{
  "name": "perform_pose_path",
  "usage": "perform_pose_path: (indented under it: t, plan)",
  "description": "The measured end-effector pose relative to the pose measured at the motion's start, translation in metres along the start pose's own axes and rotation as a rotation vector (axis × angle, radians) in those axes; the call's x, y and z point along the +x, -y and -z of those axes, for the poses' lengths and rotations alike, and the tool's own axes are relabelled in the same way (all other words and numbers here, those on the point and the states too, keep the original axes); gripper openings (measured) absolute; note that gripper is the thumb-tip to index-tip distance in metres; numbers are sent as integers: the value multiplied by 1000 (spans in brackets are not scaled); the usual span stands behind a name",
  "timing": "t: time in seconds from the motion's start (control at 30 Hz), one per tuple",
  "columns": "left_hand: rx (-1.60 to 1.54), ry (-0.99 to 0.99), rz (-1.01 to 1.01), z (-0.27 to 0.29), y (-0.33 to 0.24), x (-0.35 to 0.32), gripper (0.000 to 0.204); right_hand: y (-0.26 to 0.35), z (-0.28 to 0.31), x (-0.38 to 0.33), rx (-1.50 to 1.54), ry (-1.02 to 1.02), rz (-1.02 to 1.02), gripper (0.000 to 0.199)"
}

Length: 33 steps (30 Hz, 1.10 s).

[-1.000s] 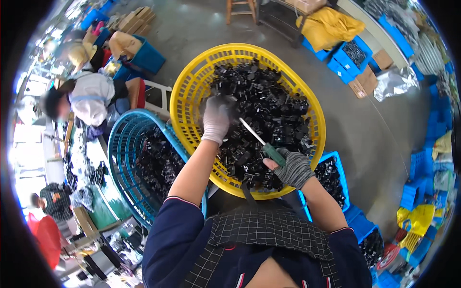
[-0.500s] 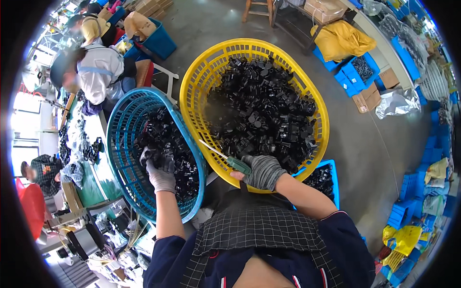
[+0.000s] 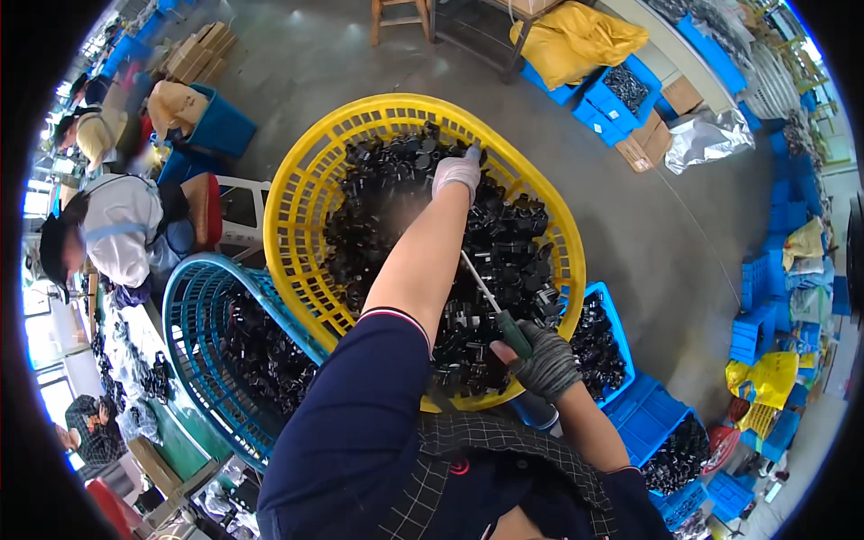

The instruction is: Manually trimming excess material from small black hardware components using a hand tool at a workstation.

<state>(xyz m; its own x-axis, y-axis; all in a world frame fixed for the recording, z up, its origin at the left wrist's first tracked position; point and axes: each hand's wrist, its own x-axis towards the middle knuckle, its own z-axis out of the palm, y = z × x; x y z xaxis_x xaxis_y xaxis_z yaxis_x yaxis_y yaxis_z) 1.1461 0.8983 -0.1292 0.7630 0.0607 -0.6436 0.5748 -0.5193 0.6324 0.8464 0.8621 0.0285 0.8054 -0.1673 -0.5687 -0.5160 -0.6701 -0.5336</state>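
Note:
My left hand (image 3: 455,173), in a pale glove, reaches over the far side of a yellow plastic basket (image 3: 290,191) heaped with small black plastic parts (image 3: 396,162). Its fingers point away among the parts; whether they hold one is hidden. My right hand (image 3: 547,364), in a grey knitted glove, is closed around the green handle of a screwdriver (image 3: 513,333) at the basket's near right rim. The metal shaft points up and left over the parts. To the left, a blue-green oval basket (image 3: 184,337) holds more black parts.
Blue crates (image 3: 621,346) with black parts stand right of my right hand. At the far right lie a yellow sack (image 3: 585,40) and a silver sheet (image 3: 711,139). A co-worker (image 3: 121,225) in a light top sits at the left near a white-framed chair (image 3: 243,211).
My left hand has gone from the blue-green basket across to the far side of the yellow one. My right hand has shifted rightward with the screwdriver. The view has turned to the right.

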Motion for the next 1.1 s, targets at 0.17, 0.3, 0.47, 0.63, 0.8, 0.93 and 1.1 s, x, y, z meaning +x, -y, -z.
perform_pose_path:
  t: [0.17,0.3,0.47,0.63,0.8,0.93,1.1]
  plan:
    - [-269,-208,-307,-10,64,45,34,-3,13,0,123,-177,-2,51]
    - [-187,59,-575,66,88,-67,35,-7,22,10,-98,-266,122,49]
    - [414,-89,-532,137,90,-186,37,14,17,16,-187,-127,141,49]
    - [102,-222,-661,181,178,-185,37,45,-3,-4,-295,181,279,65]
    - [-214,-57,-521,222,214,-247,41,74,-31,-11,-391,335,434,65]
    - [-442,-320,-214,267,271,-273,41,77,-43,-8,-382,436,504,69]
    - [696,-854,-482,283,266,-268,43,58,-33,5,-314,382,386,70]
